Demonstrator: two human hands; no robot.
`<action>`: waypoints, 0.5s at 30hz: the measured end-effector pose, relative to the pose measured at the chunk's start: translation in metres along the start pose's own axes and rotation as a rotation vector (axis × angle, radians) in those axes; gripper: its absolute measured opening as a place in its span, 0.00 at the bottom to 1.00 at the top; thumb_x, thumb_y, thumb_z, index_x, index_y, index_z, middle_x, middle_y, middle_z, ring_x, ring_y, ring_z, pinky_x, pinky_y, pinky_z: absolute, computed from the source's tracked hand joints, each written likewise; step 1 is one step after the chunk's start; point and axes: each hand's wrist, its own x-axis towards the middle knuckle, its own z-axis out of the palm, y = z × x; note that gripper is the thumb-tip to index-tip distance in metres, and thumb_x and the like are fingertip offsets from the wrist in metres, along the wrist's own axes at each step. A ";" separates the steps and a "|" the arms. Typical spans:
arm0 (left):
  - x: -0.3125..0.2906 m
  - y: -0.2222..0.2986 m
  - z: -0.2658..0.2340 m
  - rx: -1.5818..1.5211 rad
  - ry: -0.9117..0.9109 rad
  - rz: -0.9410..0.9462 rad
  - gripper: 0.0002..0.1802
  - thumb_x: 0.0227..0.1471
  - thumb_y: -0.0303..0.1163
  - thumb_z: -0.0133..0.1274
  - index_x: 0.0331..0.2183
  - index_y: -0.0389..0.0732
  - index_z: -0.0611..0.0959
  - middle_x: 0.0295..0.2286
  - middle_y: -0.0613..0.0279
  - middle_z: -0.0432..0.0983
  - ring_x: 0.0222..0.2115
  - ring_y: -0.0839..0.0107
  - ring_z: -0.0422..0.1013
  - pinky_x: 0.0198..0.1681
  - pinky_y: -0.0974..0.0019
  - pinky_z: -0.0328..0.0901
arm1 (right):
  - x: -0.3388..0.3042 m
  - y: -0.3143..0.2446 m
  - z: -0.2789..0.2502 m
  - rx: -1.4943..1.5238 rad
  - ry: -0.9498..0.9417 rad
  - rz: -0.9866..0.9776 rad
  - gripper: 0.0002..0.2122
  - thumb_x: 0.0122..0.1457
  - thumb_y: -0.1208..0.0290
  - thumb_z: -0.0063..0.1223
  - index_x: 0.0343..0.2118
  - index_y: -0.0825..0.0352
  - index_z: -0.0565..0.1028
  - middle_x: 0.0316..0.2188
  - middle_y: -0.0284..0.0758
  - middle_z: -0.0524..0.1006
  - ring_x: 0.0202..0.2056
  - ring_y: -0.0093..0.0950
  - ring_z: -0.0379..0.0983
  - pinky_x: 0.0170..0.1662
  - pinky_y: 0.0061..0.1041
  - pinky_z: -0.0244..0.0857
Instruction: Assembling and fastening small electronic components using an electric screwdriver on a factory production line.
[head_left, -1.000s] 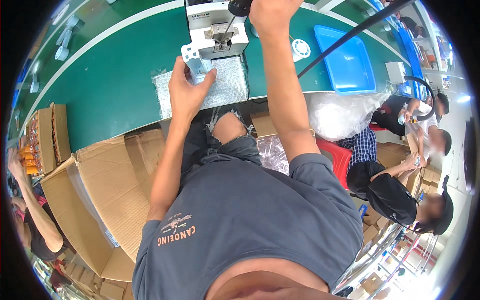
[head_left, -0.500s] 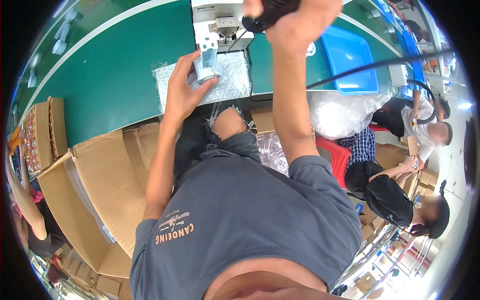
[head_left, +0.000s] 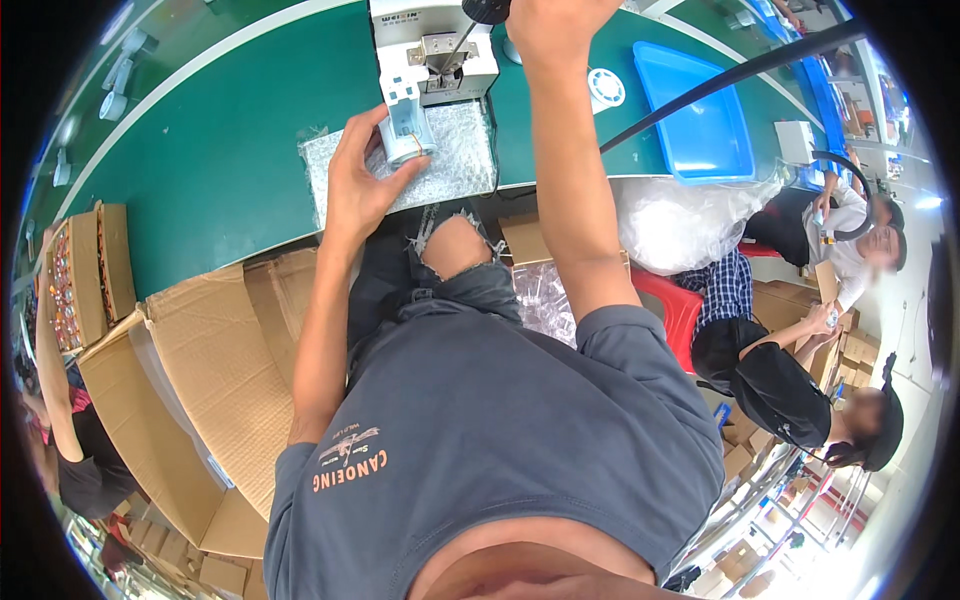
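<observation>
My left hand [head_left: 362,180] is closed around a pale blue plastic housing [head_left: 407,130], thumb at its round lower end and fingers along its left side. The housing stands over a sheet of bubble wrap [head_left: 465,150] on the green table. At the top edge my right hand [head_left: 563,30] grips a black electric screwdriver [head_left: 487,8]; most of the tool and my fingers are cut off by the frame. Its thin bit slants down to the metal front of a white machine [head_left: 405,40], which looks like a screw feeder. Whether the bit touches it, I cannot tell.
Right of the machine lie a white slotted disc [head_left: 606,88] and a blue tray [head_left: 700,120]. A black cable [head_left: 730,85] crosses there. Below are a plastic bag [head_left: 675,225] and a red stool [head_left: 672,315]; a large cardboard box [head_left: 215,350] stands left. Other people sit nearby.
My right hand has moved left and up with the screwdriver, bringing its bit to the machine's metal front. My left hand still holds the housing in about the same place.
</observation>
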 end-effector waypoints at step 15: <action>0.000 -0.001 0.001 0.025 0.013 0.014 0.37 0.42 0.24 0.72 0.55 0.35 0.76 0.48 0.54 0.75 0.48 0.62 0.75 0.56 0.61 0.70 | -0.011 -0.026 0.005 0.059 0.036 0.073 0.23 0.73 0.54 0.43 0.55 0.73 0.64 0.20 0.35 0.73 0.14 0.21 0.68 0.18 0.18 0.62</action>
